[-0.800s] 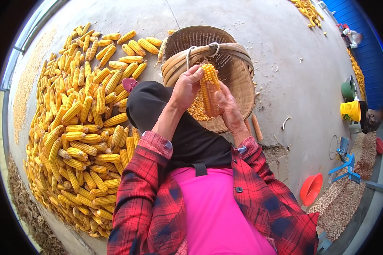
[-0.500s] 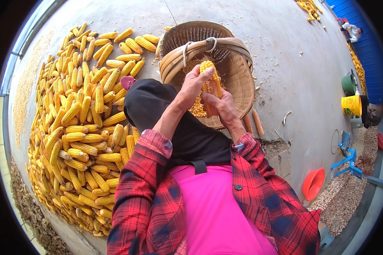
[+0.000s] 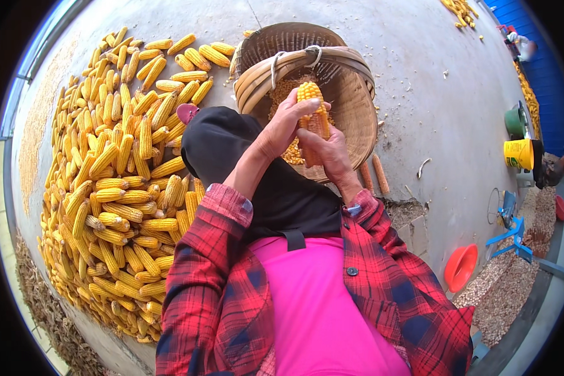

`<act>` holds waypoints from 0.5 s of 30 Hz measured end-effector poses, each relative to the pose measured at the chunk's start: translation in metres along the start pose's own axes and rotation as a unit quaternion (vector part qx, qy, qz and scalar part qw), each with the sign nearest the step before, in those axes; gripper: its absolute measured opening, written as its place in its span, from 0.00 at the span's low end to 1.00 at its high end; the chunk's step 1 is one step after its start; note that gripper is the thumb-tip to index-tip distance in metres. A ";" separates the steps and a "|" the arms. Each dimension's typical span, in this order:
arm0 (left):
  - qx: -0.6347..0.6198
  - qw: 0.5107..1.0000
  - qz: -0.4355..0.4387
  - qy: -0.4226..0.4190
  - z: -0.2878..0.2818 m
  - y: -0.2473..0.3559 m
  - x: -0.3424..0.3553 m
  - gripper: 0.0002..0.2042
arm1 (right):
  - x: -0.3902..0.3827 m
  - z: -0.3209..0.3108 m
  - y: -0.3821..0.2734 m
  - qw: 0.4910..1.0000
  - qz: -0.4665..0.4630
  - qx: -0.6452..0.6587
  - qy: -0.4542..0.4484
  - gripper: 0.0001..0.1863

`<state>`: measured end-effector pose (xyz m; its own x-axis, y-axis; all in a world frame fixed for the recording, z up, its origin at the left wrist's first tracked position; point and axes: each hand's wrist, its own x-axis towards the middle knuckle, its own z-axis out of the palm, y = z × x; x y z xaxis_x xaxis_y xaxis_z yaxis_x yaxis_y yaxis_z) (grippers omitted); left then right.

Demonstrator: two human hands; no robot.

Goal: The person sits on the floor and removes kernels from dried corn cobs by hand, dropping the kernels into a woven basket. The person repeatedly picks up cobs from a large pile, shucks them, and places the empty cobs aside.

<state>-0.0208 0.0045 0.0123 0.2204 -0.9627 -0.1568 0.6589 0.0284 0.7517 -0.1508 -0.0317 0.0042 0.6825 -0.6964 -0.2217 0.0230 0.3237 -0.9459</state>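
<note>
Both hands grip one ear of corn (image 3: 310, 94), partly stripped: yellow kernels cover its far end, while reddish bare cob shows lower down. My left hand (image 3: 283, 128) wraps its upper left side, thumb laid across the ear. Below it, my right hand (image 3: 333, 153) closes round the lower part with the thumb pressed on the cob. The ear is held over a woven bamboo basket (image 3: 360, 122) with a thick split-cane handle (image 3: 260, 88) tied with white cord. Loose kernels (image 3: 291, 152) lie inside the basket, partly hidden by my hands.
A big heap of corn ears (image 3: 116, 200) spreads on the concrete floor at left. Bare cobs (image 3: 380, 174) lie right of the basket. Farther right are a red basin (image 3: 461, 268), a blue metal stand (image 3: 514, 239), a yellow bucket (image 3: 518, 154) and a distant person (image 3: 522, 45).
The view has shifted slightly. Less of the ear shows above my left hand and my right thumb sits higher across the cob; both hands keep their hold.
</note>
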 end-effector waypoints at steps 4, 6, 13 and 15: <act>0.192 0.978 0.030 0.072 -0.005 -0.011 0.007 0.16 | 0.002 -0.004 0.005 0.998 0.036 -0.041 -0.023 0.16; 0.254 0.964 0.048 0.068 -0.006 -0.012 0.004 0.16 | 0.000 -0.011 0.006 0.993 0.099 0.054 -0.041 0.15; 0.095 0.995 0.006 -0.035 -0.009 -0.002 0.000 0.20 | -0.003 -0.012 0.003 0.997 0.059 0.045 -0.035 0.16; -0.021 0.999 -0.028 -0.027 -0.003 0.003 -0.002 0.19 | -0.002 -0.006 0.003 0.998 -0.021 -0.064 -0.012 0.16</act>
<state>-0.0173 0.0071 0.0128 0.1445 -0.9762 -0.1616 0.6988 -0.0149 0.7151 -0.1561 -0.0331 0.0005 0.6997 -0.6920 -0.1779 -0.0412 0.2095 -0.9769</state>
